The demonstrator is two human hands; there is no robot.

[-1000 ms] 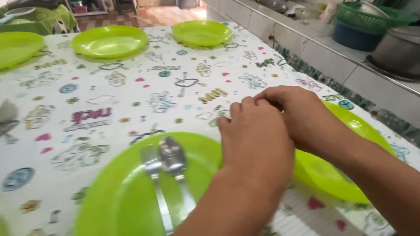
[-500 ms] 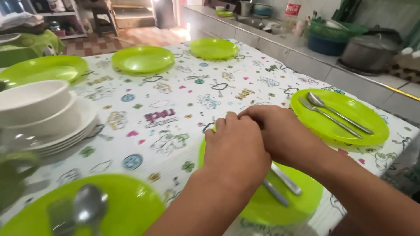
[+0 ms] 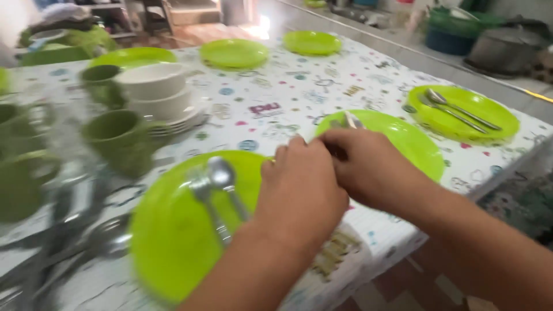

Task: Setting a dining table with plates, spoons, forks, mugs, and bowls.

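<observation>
Both hands meet over the surface [image 3: 288, 98] between two lime plates: the left hand [image 3: 302, 193] is curled, its grip hidden, while the right hand [image 3: 363, 167] pinches cutlery whose tips [image 3: 349, 120] poke out above the middle plate [image 3: 415, 144]. The near plate [image 3: 167, 242] carries a spoon [image 3: 222, 175] and fork [image 3: 203, 193], the far right plate [image 3: 489, 118] another pair, and white bowls [image 3: 152, 86] sit stacked beside green mugs [image 3: 118, 138]

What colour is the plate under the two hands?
Bright lime green plate, plain, without pattern; the head view shows it.
</observation>
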